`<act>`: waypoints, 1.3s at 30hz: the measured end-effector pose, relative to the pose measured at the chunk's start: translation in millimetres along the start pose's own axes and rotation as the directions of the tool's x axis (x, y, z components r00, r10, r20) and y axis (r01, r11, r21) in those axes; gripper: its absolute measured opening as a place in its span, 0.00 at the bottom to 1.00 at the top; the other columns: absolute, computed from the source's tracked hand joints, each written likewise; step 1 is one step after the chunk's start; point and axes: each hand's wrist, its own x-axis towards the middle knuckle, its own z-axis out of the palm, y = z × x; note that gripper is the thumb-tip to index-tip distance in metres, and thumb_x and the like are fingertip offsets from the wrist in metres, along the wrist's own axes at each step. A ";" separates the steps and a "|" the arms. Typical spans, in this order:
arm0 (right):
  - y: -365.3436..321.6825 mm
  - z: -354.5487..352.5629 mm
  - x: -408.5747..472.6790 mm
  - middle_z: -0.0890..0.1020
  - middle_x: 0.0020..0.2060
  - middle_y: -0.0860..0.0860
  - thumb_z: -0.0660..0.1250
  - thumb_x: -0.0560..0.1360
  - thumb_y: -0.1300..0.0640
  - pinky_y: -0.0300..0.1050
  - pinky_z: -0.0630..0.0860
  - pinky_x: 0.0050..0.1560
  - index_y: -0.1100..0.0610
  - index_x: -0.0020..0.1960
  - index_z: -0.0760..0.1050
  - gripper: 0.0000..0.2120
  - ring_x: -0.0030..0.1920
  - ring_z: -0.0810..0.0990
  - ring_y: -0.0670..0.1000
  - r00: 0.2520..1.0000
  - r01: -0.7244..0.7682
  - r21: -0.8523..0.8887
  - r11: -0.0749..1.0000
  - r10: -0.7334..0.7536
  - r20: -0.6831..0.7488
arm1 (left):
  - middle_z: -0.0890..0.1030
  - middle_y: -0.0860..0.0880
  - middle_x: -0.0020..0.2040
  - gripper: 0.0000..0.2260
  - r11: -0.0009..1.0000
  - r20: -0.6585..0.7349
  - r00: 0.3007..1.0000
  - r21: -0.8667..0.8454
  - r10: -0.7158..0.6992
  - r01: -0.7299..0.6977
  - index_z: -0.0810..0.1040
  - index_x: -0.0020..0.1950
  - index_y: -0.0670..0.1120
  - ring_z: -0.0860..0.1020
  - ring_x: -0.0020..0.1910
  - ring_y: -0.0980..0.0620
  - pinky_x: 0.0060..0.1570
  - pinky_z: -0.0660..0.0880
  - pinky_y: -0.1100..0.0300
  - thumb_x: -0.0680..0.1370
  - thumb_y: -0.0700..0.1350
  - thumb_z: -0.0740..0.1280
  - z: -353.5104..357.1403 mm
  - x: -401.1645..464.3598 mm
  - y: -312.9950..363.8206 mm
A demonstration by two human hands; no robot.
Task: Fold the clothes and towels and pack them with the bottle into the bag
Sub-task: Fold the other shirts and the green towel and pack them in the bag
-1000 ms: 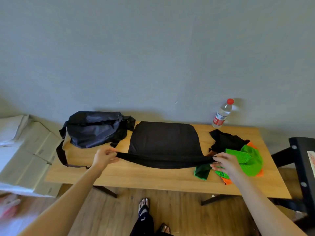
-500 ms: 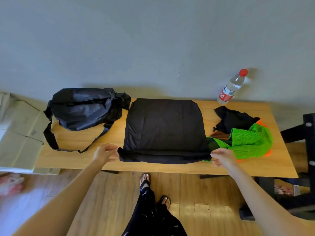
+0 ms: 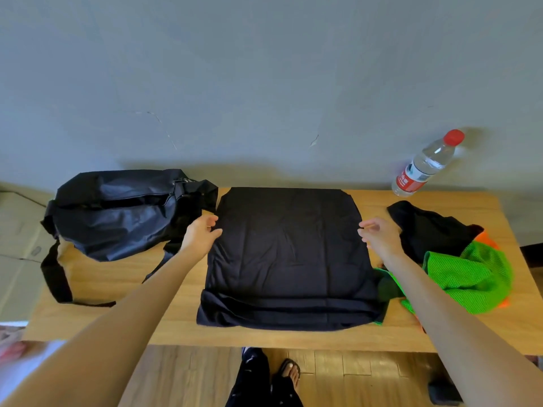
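Observation:
A black garment (image 3: 289, 254) lies flat on the wooden table (image 3: 117, 292), its near hem folded up in a band. My left hand (image 3: 202, 234) is at its left edge, fingertips touching the cloth. At the right edge hovers my right hand (image 3: 379, 235), fingers loosely bent and holding nothing that I can see. A black bag (image 3: 117, 212) with a long strap sits at the table's left end. At the back right a water bottle (image 3: 424, 164) with a red cap stands against the wall. A crumpled black cloth (image 3: 426, 230), a green towel (image 3: 470, 277) and an orange towel (image 3: 486, 238) are piled at the right.
Flattened cardboard boxes (image 3: 17, 230) lie on the floor left of the table. The grey wall runs close behind the table. My feet (image 3: 289, 374) are on the wooden floor at the near edge. A dark piece of furniture (image 3: 532, 254) shows at the far right.
Both hands let go of the garment's near hem, which now lies folded on the table, and moved up to the garment's side edges. The view tilted down and closer.

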 end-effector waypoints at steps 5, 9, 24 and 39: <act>-7.8 11.9 38.9 0.78 0.51 0.56 0.66 0.76 0.62 0.33 0.63 0.35 0.62 0.59 0.73 0.13 0.51 0.76 0.53 0.997 -0.023 -0.119 0.993 0.015 -0.073 | 0.74 0.40 0.65 0.22 0.998 -0.035 0.998 0.026 -0.053 0.054 0.65 0.71 0.40 0.73 0.63 0.43 0.61 0.70 0.51 0.78 0.39 0.65 8.1 45.6 1.4; -10.2 19.5 63.3 0.78 0.55 0.57 0.66 0.77 0.59 0.32 0.64 0.38 0.60 0.64 0.70 0.17 0.56 0.76 0.55 0.995 -0.050 -0.163 0.985 0.036 -0.093 | 0.75 0.41 0.63 0.23 0.997 -0.093 0.995 0.056 -0.047 0.052 0.65 0.71 0.43 0.74 0.61 0.43 0.57 0.72 0.49 0.78 0.42 0.66 13.1 74.4 7.2; -15.1 47.3 115.8 0.79 0.49 0.58 0.69 0.74 0.59 0.52 0.74 0.52 0.61 0.47 0.78 0.05 0.56 0.75 0.59 0.990 -0.011 -0.293 0.956 -0.031 -0.138 | 0.80 0.45 0.49 0.02 0.966 -0.199 0.976 0.222 -0.092 0.137 0.76 0.47 0.47 0.78 0.49 0.42 0.41 0.71 0.56 0.77 0.44 0.67 25.8 109.6 11.6; -27.9 12.3 91.5 0.73 0.37 0.50 0.67 0.74 0.67 0.38 0.69 0.38 0.60 0.49 0.72 0.07 0.40 0.72 0.48 0.998 0.015 0.185 0.983 -0.004 -0.062 | 0.76 0.42 0.51 0.07 0.945 -0.070 0.979 -0.280 -0.194 0.167 0.69 0.59 0.43 0.74 0.44 0.49 0.45 0.73 0.54 0.82 0.41 0.58 11.4 93.3 20.4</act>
